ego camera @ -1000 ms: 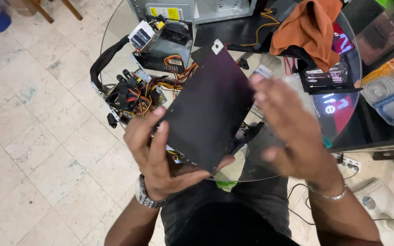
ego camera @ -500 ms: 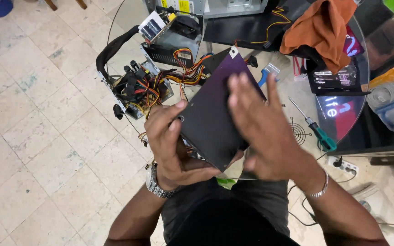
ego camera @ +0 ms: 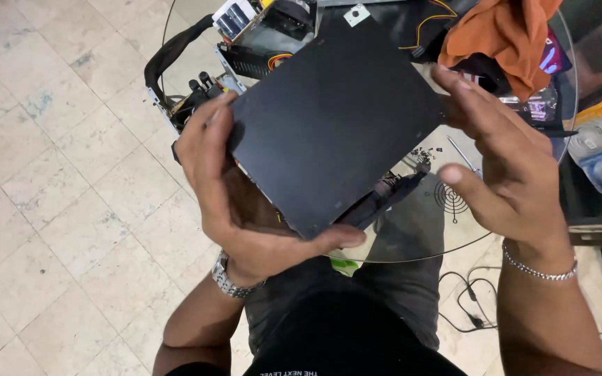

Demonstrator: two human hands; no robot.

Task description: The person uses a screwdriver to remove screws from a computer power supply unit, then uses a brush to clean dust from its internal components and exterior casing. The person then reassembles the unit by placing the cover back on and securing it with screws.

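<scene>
A flat black metal cover panel (ego camera: 336, 125) is held up in front of me, tilted, above a round glass table (ego camera: 454, 237). My left hand (ego camera: 245, 202) grips its lower left edge, thumb under the near corner and fingers along the side. My right hand (ego camera: 506, 167) is at the panel's right edge with the fingers spread; its fingertips touch the upper right edge, the thumb is off the panel. A small silver tab sticks out at the panel's far corner.
Behind the panel lies an opened power supply (ego camera: 252, 42) with a bundle of coloured wires and black cables. An orange cloth (ego camera: 506, 35) lies at the back right. A round wire fan grille (ego camera: 452, 198) and small screws rest on the glass. Cables trail on the tiled floor (ego camera: 57, 209).
The panel has been turned and lifted closer, now filling more of the view. My right hand slid from on top of the panel to its right edge, fingers opened.
</scene>
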